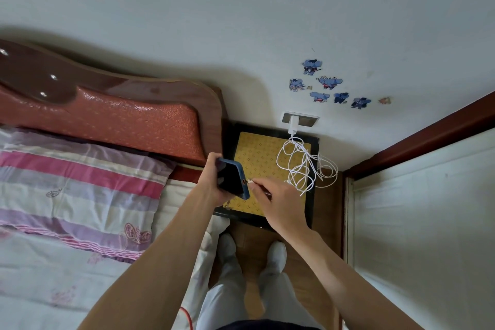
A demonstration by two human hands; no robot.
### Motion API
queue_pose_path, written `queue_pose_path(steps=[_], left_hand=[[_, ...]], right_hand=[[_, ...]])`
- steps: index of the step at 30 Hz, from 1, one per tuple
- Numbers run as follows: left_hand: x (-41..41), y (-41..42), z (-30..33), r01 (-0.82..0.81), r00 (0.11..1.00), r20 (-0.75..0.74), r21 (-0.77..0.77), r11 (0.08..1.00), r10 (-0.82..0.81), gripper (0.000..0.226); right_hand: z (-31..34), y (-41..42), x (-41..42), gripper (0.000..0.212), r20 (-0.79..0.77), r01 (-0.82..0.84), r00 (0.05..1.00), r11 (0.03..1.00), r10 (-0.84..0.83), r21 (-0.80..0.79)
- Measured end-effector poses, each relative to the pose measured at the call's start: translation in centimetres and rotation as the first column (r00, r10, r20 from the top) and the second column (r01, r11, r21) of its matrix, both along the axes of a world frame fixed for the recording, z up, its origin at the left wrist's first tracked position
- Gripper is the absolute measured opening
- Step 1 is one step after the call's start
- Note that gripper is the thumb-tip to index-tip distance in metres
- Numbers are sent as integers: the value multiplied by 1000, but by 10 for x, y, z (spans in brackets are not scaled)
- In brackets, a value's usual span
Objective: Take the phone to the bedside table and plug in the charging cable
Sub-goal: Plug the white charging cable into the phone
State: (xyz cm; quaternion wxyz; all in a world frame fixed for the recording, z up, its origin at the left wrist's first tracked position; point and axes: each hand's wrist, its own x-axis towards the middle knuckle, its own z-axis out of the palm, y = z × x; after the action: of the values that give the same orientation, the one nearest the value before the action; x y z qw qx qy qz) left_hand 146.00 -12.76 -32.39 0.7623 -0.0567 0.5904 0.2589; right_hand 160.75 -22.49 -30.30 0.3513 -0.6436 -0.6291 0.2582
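Note:
My left hand (211,185) grips a phone in a blue case (231,178), dark screen up, above the left edge of the bedside table (258,158). My right hand (278,201) pinches the plug end of the white charging cable (302,166) and holds its tip right at the phone's bottom port. Whether the plug is inside the port is too small to tell. The rest of the cable lies in loose tangled loops on the table's right side and runs up to a white charger (293,123) in the wall socket.
The table has a yellow patterned top in a black frame. A bed with a striped pillow (80,185) and red headboard (120,120) stands to the left. A white door or cabinet (428,195) is at the right. My feet stand on the wooden floor (251,238) before the table.

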Motion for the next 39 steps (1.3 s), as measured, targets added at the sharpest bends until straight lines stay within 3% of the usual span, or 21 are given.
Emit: queue_pose_path(steps=[9, 13, 16, 24, 28, 31, 35, 37, 39], left_hand=[[-3, 6, 10, -6, 997, -71, -7, 1000, 6, 49], [-4, 7, 14, 4, 989, -151, 37, 999, 2, 64], [-4, 8, 15, 1, 958, -286, 60, 998, 16, 79], [2, 3, 18, -94, 917, -383, 67, 993, 112, 74], [4, -1, 18, -136, 903, -401, 76, 988, 155, 71], [4, -3, 16, -96, 880, -459, 86, 992, 125, 72], [5, -5, 13, -80, 859, -498, 103, 992, 120, 72], [4, -7, 11, -104, 863, -485, 107, 989, 143, 70], [4, -9, 9, -107, 869, -475, 100, 989, 142, 67]], right_hand=[[6, 4, -3, 19, 27, 5, 1000, 999, -6, 46], [12, 7, -3, 15, 180, -62, 982, 996, 50, 59], [15, 7, -5, 22, 265, -89, 960, 996, 94, -33], [16, 9, -10, 25, 89, 35, 996, 974, -15, -223], [16, 9, -5, 25, 121, -31, 991, 967, 64, -253], [13, 11, -3, 32, 229, -136, 946, 920, 231, -366], [13, 14, -1, 39, 76, -153, 974, 867, 214, -474], [12, 13, -1, 24, -14, -125, 991, 871, 134, -476], [12, 12, -2, 42, -78, -92, 995, 870, 62, -485]])
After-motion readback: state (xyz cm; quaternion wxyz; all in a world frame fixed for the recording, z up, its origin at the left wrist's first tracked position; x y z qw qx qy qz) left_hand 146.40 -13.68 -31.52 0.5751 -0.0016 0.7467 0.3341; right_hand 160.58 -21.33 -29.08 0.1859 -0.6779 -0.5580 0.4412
